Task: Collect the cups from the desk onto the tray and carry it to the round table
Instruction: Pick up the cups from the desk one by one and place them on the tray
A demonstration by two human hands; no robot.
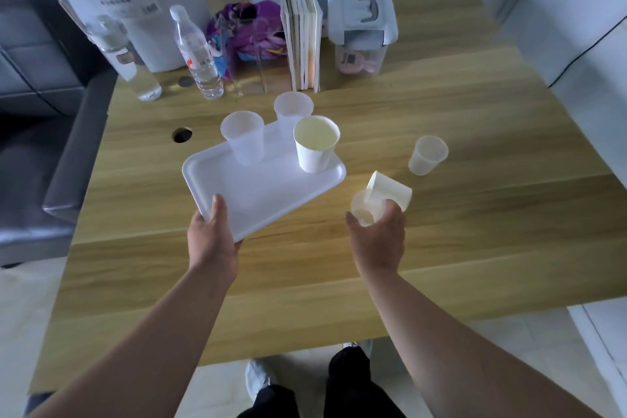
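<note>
Holding the white tray (258,187) by its near corner, the left hand (212,241) has its thumb laid on the tray floor and its fingers hidden beneath; the tray appears raised and tilted above the table (441,248). The right hand (376,234) curls around a translucent plastic cup (364,210), thumb on one side and fingers on the other, with the cup's mouth facing the camera. Just behind that hand lies a paper cup on its side (390,192), touching or nearly touching the held cup; which of the two cannot be told.

The step in hand is judged to be loading the held cup. Done well, it goes upright onto the bare near half of the tray, close to the supporting hand, while the tray is levelled so that nothing slides.

On the tray stand a frosted cup (244,139) and an upright paper cup (315,144); a third clear cup (293,108) stands at the far edge, on or behind the tray. One more plastic cup (427,154) waits on the table, well apart to the right.

The wooden table carries two water bottles (198,54), a row of books (303,34), a purple bag (247,27) and a lidded storage box (361,27) along its back. A dark sofa (40,146) lies to the left; no round table is visible.
</note>
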